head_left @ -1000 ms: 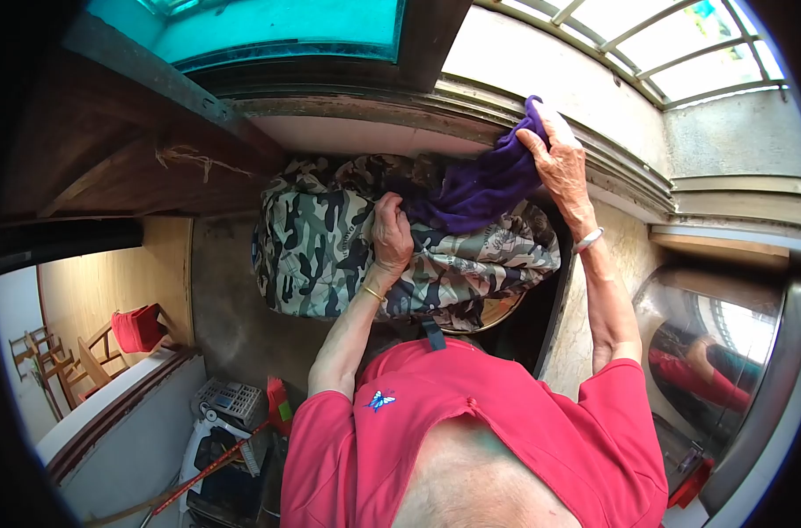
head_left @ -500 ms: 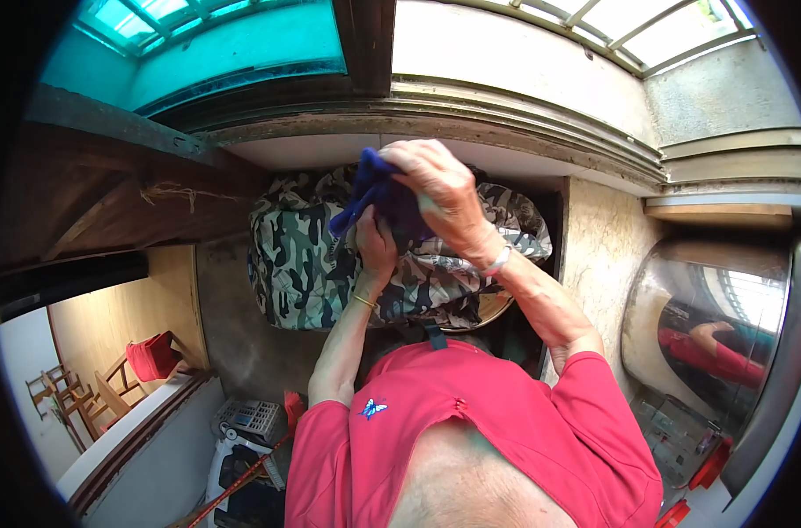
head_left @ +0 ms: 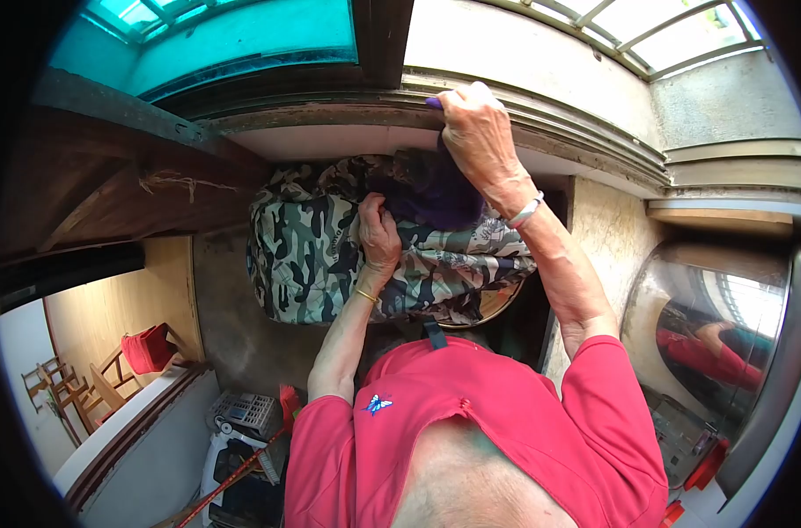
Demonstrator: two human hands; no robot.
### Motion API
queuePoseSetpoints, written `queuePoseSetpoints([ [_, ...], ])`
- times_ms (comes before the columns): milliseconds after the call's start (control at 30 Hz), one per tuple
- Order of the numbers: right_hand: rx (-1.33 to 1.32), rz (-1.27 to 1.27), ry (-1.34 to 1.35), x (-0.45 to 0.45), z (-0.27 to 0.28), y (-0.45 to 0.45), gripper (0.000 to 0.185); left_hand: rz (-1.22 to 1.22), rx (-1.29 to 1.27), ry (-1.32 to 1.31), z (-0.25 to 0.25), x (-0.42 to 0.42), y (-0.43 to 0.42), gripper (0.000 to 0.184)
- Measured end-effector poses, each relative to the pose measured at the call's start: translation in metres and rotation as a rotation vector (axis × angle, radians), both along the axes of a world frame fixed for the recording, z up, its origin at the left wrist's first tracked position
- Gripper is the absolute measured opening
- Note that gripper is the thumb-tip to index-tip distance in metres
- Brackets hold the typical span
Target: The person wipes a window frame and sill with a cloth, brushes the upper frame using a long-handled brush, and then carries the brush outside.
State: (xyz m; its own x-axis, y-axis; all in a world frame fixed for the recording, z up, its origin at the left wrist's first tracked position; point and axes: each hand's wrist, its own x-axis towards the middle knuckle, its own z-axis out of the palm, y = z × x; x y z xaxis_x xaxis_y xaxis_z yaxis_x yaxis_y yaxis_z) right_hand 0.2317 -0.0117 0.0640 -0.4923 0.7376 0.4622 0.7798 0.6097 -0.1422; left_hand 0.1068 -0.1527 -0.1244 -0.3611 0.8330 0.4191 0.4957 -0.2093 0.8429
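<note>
The camouflage cloth (head_left: 299, 255) is on the left, lying in a heap. The left hand (head_left: 380, 239) is on it with bent fingers; I cannot tell if it grips anything. Before, the purple cloth (head_left: 440, 201) was bunched up by this hand. Now it hangs down onto the heap. The right hand (head_left: 483, 139) has moved up near the window frame (head_left: 576, 132), closed tight on the purple cloth's top.
</note>
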Motion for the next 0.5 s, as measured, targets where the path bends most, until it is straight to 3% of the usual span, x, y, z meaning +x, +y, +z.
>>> queuePoseSetpoints([
  [100,-0.029,0.045,0.002,-0.033,0.000,0.002,0.013,0.007,0.033,0.059,0.001,-0.001,-0.001,0.029],
  [233,-0.519,0.567,0.500,-0.081,-0.010,-0.026,0.019,-0.009,-0.039,0.070,-0.010,-0.002,-0.006,0.032],
  [267,-0.425,0.543,0.491,-0.088,-0.010,-0.036,0.024,-0.020,-0.096,0.041,-0.018,-0.004,-0.006,0.035],
  [367,-0.488,0.386,0.609,-0.075,-0.001,-0.038,0.025,-0.112,-0.071,0.152,-0.029,-0.011,-0.009,0.047],
  [433,-0.457,0.243,0.754,-0.048,0.013,-0.034,0.035,0.085,0.032,0.198,-0.020,-0.002,-0.005,0.037],
  [500,-0.557,0.034,0.940,-0.013,0.038,-0.030,0.039,0.036,0.051,0.117,0.005,-0.002,-0.002,0.032],
])
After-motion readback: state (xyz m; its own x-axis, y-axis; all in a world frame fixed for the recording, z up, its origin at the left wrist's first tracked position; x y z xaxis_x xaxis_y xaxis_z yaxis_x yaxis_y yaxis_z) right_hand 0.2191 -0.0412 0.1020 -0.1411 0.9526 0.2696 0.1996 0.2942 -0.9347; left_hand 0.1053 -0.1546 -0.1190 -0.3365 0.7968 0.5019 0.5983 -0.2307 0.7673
